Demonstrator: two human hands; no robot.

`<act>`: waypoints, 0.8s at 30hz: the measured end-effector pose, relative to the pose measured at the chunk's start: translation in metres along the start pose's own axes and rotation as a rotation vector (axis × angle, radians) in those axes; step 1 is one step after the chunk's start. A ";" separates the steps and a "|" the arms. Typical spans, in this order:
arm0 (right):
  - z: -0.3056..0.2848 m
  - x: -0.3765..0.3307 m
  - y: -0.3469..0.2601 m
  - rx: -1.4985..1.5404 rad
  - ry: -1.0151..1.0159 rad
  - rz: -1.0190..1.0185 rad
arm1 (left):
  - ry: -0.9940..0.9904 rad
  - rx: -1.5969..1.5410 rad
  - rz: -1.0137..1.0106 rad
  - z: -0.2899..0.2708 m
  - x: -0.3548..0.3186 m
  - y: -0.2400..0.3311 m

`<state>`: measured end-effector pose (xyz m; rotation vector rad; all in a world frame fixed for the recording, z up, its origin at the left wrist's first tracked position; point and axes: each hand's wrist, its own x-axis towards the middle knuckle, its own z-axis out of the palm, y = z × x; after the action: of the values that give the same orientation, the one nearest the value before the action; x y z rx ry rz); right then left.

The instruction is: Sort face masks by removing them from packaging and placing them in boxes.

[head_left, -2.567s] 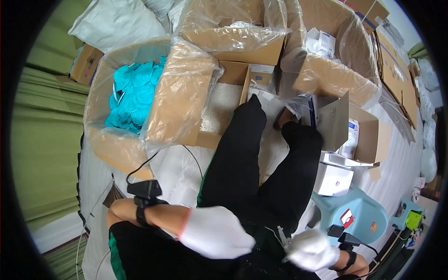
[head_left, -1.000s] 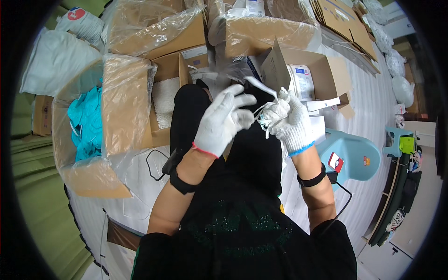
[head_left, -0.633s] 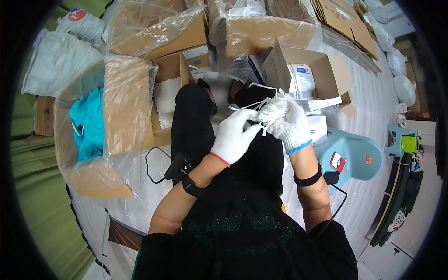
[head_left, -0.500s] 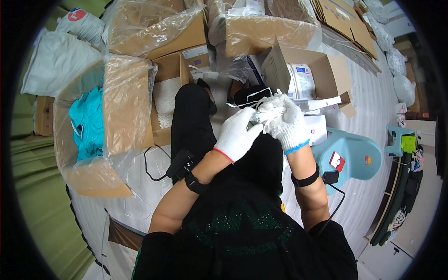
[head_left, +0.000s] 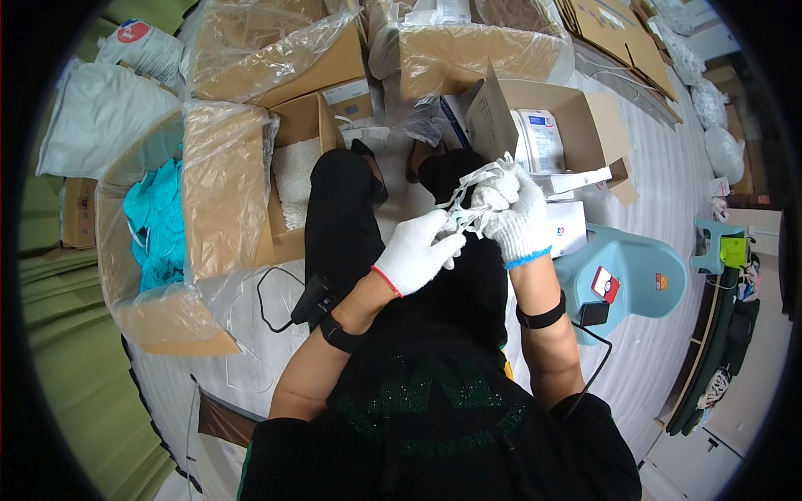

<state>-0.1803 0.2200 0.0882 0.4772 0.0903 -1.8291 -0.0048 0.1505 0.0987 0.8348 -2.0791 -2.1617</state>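
Both my hands wear white knit gloves and meet above my lap. My right hand (head_left: pixel 515 219), with a blue cuff, is closed round a bunch of thin white straps (head_left: pixel 469 199) whose loops stick out past its fingers. A little pale teal shows among the straps. My left hand (head_left: pixel 415 253), with a red cuff, has its thumb and fingers bent together at the near end of the bunch, pinching the straps. What lies inside the right fist is hidden. At the far left, a plastic-lined carton (head_left: pixel 219 184) holds a heap of teal folded pieces (head_left: pixel 156 219) that resemble masks.
A carton with white fluffy material (head_left: pixel 296 179) stands left of my legs. On the right are an open carton (head_left: pixel 597 138) with white packs, a white box (head_left: pixel 567 228) and a light-blue plastic stool (head_left: pixel 639 275) bearing small items. Plastic-lined cartons (head_left: pixel 334 71) stand ahead.
My left hand has drawn slightly left and nearer to me. The right fist has turned a little, and the strap loops now spread out more between the hands.
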 end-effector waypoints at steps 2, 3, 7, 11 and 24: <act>0.005 0.001 0.006 -0.053 0.092 -0.083 | 0.007 -0.072 0.010 0.007 0.002 -0.001; 0.003 0.001 0.010 -0.091 0.095 -0.114 | 0.013 -0.145 0.021 0.010 0.002 -0.001; 0.009 0.002 0.024 -0.124 0.214 -0.302 | 0.023 -0.170 0.077 0.018 0.002 -0.004; 0.006 0.001 0.014 -0.097 0.202 -0.316 | 0.007 -0.251 -0.052 0.019 0.000 0.002; -0.005 0.007 0.018 -0.088 0.055 -0.314 | 0.046 -0.256 0.076 0.026 0.001 -0.006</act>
<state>-0.1634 0.2100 0.0843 0.4711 0.2972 -2.1088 -0.0140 0.1749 0.0920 0.7566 -1.7332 -2.2784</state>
